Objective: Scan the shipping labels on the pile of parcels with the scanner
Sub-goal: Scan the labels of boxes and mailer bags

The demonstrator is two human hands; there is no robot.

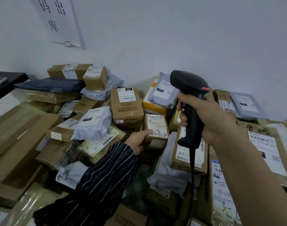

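Observation:
My right hand [209, 118] grips the handle of a black corded scanner [189, 88], held upright above the pile with its head turned toward the parcels at the wall. My left hand [138, 139], in a dark striped sleeve, holds a small brown box [155, 128] at its left edge, thumb on the white shipping label [156, 123] on top. The box sits mid-pile, just left of the scanner's handle. Brown cartons and grey mailer bags with labels lie all around.
A tall brown carton [126, 106] stands behind the small box. A grey mailer [93, 123] lies to the left, a yellow-and-grey parcel [159, 98] behind. Large flat cartons [17, 141] fill the left. A black table [7, 82] stands far left. A paper sign [58, 20] hangs on the wall.

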